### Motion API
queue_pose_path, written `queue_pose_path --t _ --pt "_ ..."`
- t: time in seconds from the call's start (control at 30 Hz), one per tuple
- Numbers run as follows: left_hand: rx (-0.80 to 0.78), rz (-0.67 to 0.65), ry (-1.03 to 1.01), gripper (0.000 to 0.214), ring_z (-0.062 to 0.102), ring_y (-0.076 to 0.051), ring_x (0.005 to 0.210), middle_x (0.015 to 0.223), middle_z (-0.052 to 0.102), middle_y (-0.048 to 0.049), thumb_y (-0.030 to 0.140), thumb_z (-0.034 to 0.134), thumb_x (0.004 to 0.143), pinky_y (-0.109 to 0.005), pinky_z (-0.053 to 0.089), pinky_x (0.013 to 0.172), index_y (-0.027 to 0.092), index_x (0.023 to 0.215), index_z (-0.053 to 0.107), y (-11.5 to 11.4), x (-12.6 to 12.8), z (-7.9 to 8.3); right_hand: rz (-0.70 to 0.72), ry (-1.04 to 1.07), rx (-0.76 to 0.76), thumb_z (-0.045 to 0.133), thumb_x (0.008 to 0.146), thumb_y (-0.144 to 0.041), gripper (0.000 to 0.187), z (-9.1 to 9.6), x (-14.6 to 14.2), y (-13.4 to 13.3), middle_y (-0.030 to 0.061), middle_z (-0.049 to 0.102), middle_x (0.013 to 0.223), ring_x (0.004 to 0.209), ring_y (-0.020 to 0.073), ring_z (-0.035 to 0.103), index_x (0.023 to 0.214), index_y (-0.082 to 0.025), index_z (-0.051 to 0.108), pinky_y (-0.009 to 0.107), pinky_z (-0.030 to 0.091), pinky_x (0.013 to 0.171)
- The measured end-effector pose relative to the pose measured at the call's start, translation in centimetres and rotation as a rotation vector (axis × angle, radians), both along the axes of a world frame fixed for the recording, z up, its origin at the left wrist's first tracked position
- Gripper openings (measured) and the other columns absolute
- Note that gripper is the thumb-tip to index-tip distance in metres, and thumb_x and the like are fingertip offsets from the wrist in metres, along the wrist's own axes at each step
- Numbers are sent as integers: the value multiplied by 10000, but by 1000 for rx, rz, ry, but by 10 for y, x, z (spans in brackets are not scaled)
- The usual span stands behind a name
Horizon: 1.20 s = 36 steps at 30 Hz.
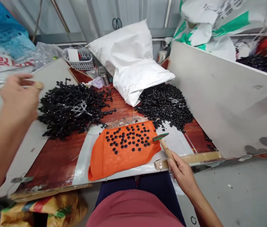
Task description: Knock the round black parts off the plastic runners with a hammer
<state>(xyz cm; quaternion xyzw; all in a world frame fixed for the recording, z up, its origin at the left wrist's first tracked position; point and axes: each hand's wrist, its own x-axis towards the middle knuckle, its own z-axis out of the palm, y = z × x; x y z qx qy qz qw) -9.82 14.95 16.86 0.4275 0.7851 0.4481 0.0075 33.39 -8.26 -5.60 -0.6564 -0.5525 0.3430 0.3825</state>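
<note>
My left hand (21,97) is raised at the left, over the grey side panel and beside a heap of black branched plastic parts (72,107). Its fingers are apart, and a tan tip (39,85) shows at one digit; I see no part held there. In my right hand (180,170), closed round the handle, is a wooden-handled tool with a flat green head (160,136). That head hovers over or touches the right edge of an orange cloth (121,162); I cannot tell which. Many small round black pieces (133,137) lie spread over the cloth.
A white sack (133,60) leans at the back, its mouth by a pile of small black pieces (165,107). Grey panels (218,101) flank the reddish-brown table (50,160). A plastic basket (80,61) and a metal flask (103,76) stand behind. Taped cardboard (195,158) edges the front.
</note>
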Motion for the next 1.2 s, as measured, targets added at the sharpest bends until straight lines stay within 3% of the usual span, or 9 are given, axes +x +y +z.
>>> queue_pose_path --t 0.1,0.23,0.37,0.47,0.67,0.8,0.97,1.1,1.2 --pt "-150 -535 176 240 625 -138 870 1030 776 2 259 645 873 -254 487 881 170 1068 753 7 61 -42 19 173 -122 455 1029 -521 548 -5 0 3 -67 473 608 479 139 481 1452 -198 586 245 406 470" --pt "-283 -1196 411 209 685 -206 957 1010 788 -31 290 594 880 -294 493 914 214 925 783 33 170 -108 26 208 -131 445 1037 -525 529 -6 1 2 -70 466 620 492 134 478 1440 -214 589 245 399 487" --pt "-359 -1233 738 301 649 -260 1093 1132 737 -113 171 545 890 -340 474 962 181 1101 759 70 255 -147 28 204 -114 424 1044 -530 537 -5 2 -1 -62 466 632 510 139 475 1442 -205 580 244 393 488" --pt "-403 -1180 817 267 626 -320 1122 1156 698 -179 124 607 825 -384 470 943 128 1048 753 86 283 -161 27 226 -97 414 1044 -536 538 -3 2 -2 -48 497 660 517 142 481 1427 -200 589 245 405 486" --pt "-373 -1106 770 220 654 -294 1017 1025 700 -142 238 505 950 -383 478 876 163 922 710 88 279 -148 55 265 -78 425 1048 -520 492 -3 5 -1 -36 537 699 527 139 505 1388 -219 613 246 426 495" --pt "-348 -1133 137 151 634 -170 711 771 647 -25 251 521 947 -293 492 703 189 840 608 74 260 -126 66 295 -97 431 1046 -530 512 -9 7 -3 -58 472 660 517 138 490 1423 -220 586 251 406 493" --pt "-502 -1271 -776 337 568 -69 498 723 638 17 417 776 823 -189 446 504 162 918 578 16 218 -115 -8 354 -132 464 1020 -577 584 -15 5 -2 -68 467 637 488 129 476 1444 -189 566 247 393 471" --pt "-585 -1300 -1006 615 649 -114 540 742 665 21 412 849 777 -195 490 493 197 1274 557 -46 175 -115 -41 375 -139 519 984 -593 608 -13 4 0 -69 473 624 458 119 448 1417 -172 585 245 379 444" --pt "-675 -1245 -1077 590 609 -93 489 818 709 -25 429 810 819 -167 400 413 204 1295 543 -85 141 -122 -46 364 -151 566 958 -594 612 -7 3 1 -69 471 622 455 119 444 1401 -173 597 243 374 434"
